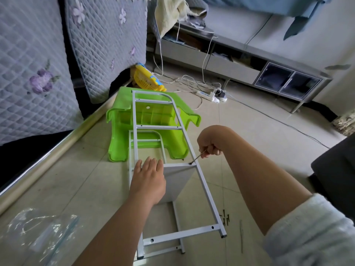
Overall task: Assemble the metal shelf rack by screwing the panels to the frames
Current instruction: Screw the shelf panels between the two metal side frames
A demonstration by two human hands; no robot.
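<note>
A white metal ladder-shaped frame lies across the top of a white shelf panel, and a second white frame lies beneath on the floor. My left hand lies flat, fingers straight, pressing on the panel's top edge and the frame's crossbar. My right hand grips a thin hex key, whose tip sits in a screw at the frame's right rail where the crossbar meets the panel. Several dark loose screws lie on the floor tiles to the right of the frame's near end.
A green plastic stool lies tipped on its side under the frame's far end. A clear plastic bag sits at the lower left. A quilted mattress leans at left. A power strip and cables lie beyond. A dark object stands at right.
</note>
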